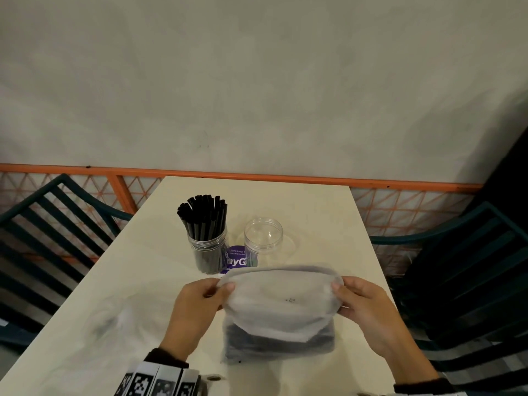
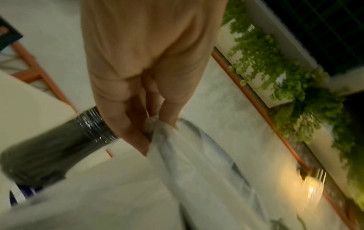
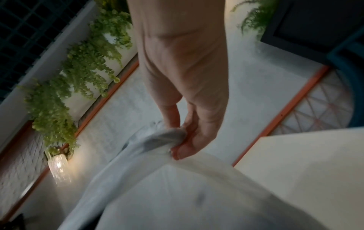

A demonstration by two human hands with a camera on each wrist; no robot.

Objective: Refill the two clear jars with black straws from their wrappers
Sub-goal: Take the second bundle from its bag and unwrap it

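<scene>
Head view showed left hand [image 1: 197, 304] and right hand [image 1: 363, 302] pinching the wrapper [image 1: 281, 298] mouth; a hard pull could spill straws.

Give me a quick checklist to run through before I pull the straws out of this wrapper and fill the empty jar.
1. Left hand pinches the wrapper at its left top corner: ok.
2. Right hand pinches the right top corner: ok.
3. Wrapper mouth open wide enough to reach in: cannot tell, the plastic is cloudy and blurred.
4. Black straws left in the wrapper: ok, a dark bundle shows through its lower part.
5. Empty clear jar upright, mouth open, behind the wrapper: ok.
6. Left jar already full of black straws: ok, needs nothing more.
</scene>
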